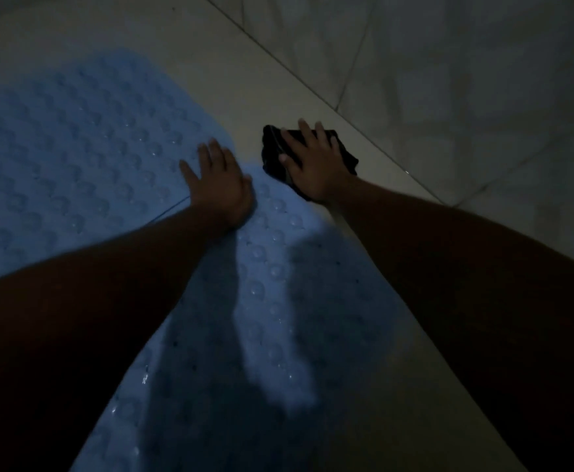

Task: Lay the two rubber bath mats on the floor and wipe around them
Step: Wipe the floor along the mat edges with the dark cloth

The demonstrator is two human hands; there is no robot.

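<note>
Two light blue rubber bath mats with raised bumps lie flat on the tiled floor. The far mat [67, 155] fills the left; the near mat [272, 301] runs from the middle down to the bottom edge, and the two meet at a thin seam. My left hand [219, 185] rests flat, fingers spread, where the mats meet. My right hand [312, 161] presses flat on a black cloth [345, 155] on the bare floor just right of the mats. My forearms cover parts of both mats.
Pale floor tiles [244, 63] surround the mats. A tiled wall [483, 80] rises at the right, meeting the floor along a diagonal line. The scene is dim, with my arms' shadows on the near mat.
</note>
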